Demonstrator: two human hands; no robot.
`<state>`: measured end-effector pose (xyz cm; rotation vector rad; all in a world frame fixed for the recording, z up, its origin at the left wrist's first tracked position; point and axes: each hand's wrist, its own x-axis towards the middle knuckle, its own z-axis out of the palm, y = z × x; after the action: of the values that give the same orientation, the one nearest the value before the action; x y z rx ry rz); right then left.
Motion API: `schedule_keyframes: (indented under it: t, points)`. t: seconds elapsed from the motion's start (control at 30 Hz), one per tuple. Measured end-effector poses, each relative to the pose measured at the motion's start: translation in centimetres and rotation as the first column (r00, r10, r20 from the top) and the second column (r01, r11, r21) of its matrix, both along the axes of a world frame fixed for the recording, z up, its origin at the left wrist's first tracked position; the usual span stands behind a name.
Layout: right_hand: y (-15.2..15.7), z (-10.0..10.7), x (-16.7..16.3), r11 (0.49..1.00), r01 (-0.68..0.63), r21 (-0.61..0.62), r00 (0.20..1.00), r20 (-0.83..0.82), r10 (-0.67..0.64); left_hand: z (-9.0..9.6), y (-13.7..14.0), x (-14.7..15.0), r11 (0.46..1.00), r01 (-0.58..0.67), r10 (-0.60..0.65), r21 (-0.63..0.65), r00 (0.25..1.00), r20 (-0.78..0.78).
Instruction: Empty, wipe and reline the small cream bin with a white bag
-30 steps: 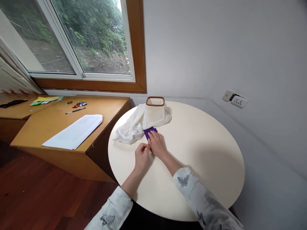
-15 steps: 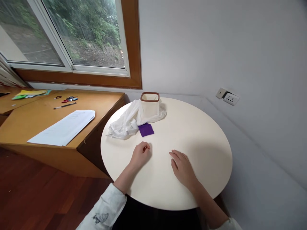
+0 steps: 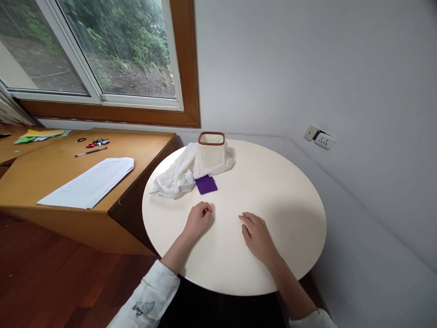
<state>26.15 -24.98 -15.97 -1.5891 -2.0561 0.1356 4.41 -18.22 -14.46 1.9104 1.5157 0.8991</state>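
My left hand (image 3: 199, 220) rests on the round white table (image 3: 273, 177) with its fingers curled in, and nothing shows in it. Just beyond it lies a small folded purple cloth (image 3: 206, 185), apart from the fingers. To the right, my right hand (image 3: 257, 237) is on the tabletop, fingers stretched forward and thumb apart, holding nothing. Farther back stands a cream bin (image 3: 210, 155) with a brown rim. A crumpled white plastic bag (image 3: 177, 175) spreads to the left of the bin and around its base, touching the purple cloth's edge.
A wooden desk (image 3: 143, 146) stands to the left, bearing white papers (image 3: 90, 182), a pen (image 3: 90, 152), keys (image 3: 98, 142) and coloured sheets (image 3: 43, 134). Behind the table is a white wall with a socket (image 3: 325, 140). A window (image 3: 126, 50) is at the back left.
The whole view has shifted slightly left. Both hands keep about the same pose, and the things on the table have not moved.
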Motion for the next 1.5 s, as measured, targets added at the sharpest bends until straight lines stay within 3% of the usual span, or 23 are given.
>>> schedule_keyframes:
  t: [0.33,0.5,0.7,0.83,1.03,1.5]
  points:
    - [0.0,0.0,-0.1,1.0,-0.003,-0.005,1.0,0.004,0.003,0.0,-0.1,0.0,0.998,0.021,-0.016,0.056,0.996,-0.09]
    - [-0.3,0.6,0.0,0.999,-0.024,-0.046,0.999,0.035,0.025,0.9,-1.0,0.0,0.988,0.111,-0.09,0.104,0.978,-0.19]
    - [0.2,2.6,1.5,0.998,-0.043,-0.048,0.984,0.172,0.051,1.7,-1.6,-2.5,0.922,0.312,-0.167,0.228,0.855,-0.491]
    - [1.1,2.3,2.5,0.999,0.032,-0.044,0.959,0.284,-0.018,0.6,-0.9,-3.7,0.922,0.338,-0.164,0.187,0.78,-0.603]
    - [1.7,0.1,2.3,0.98,0.037,-0.196,0.954,0.298,0.023,-1.2,-0.4,-3.7,0.926,0.345,-0.174,0.155,0.751,-0.637]
    - [1.8,-0.2,2.1,0.983,0.049,-0.179,0.956,0.292,0.006,-0.8,-0.6,-3.5,0.934,0.33,-0.181,0.134,0.764,-0.619]
